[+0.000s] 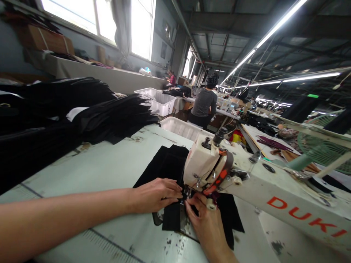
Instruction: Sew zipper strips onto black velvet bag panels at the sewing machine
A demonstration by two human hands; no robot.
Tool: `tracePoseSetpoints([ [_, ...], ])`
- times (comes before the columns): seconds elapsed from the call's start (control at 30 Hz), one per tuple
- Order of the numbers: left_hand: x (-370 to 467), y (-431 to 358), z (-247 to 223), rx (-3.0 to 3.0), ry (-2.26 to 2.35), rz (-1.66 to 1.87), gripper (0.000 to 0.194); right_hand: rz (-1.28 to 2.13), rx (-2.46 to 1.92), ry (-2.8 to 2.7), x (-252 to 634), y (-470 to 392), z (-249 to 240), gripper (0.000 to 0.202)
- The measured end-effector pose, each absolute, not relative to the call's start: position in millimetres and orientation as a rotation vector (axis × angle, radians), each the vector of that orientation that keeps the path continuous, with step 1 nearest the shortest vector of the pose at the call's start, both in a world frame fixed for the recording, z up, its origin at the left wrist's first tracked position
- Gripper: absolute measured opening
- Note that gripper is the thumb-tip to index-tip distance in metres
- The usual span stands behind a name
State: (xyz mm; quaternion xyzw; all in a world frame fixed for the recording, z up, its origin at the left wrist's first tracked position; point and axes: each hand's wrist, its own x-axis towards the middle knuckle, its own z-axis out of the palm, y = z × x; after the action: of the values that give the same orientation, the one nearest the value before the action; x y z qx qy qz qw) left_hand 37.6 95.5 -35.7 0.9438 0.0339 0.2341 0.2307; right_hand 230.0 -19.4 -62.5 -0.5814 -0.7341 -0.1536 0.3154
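A white sewing machine (208,164) with red letters on its arm stands on the pale table. Black fabric (161,164) lies under its needle area and spreads out on both sides. My left hand (156,195) rests flat on this fabric, just left of the presser foot, fingers extended and pointing right. Close in front of the needle, my right hand (203,215) has its thumb and forefinger bent toward the fabric beside the foot; the machine head partly covers the fingers, and what lies between their tips is hard to make out.
Stacked black fabric pieces (115,117) cover the table's far left. Behind the table stand white plastic bins (157,100). A person in grey (204,104) sits farther back, facing away. A green fan (323,140) is at the right. Ruler markings (109,246) run along the near table surface.
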Motion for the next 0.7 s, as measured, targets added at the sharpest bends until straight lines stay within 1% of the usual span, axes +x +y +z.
tracePoseSetpoints([
  [0.13,36.8,94.5,-32.0,2.699,-0.032,0.570,0.034,-0.388,-1.560,-1.915,229.2,-18.7,-65.1,0.038],
  [0.33,34.8,96.7,-27.5,2.853,-0.135,0.458,0.037,-0.316,-1.527,-1.986,233.0,-23.4,-58.5,0.035],
  [0.5,35.7,97.6,-26.5,2.908,-0.144,0.510,0.038,-0.304,-1.493,-2.113,239.0,-24.8,-57.3,0.025],
  [0.7,39.4,102.9,-35.3,2.893,-0.114,0.558,0.036,-0.371,-1.503,-2.118,244.0,-21.5,-65.4,0.025],
])
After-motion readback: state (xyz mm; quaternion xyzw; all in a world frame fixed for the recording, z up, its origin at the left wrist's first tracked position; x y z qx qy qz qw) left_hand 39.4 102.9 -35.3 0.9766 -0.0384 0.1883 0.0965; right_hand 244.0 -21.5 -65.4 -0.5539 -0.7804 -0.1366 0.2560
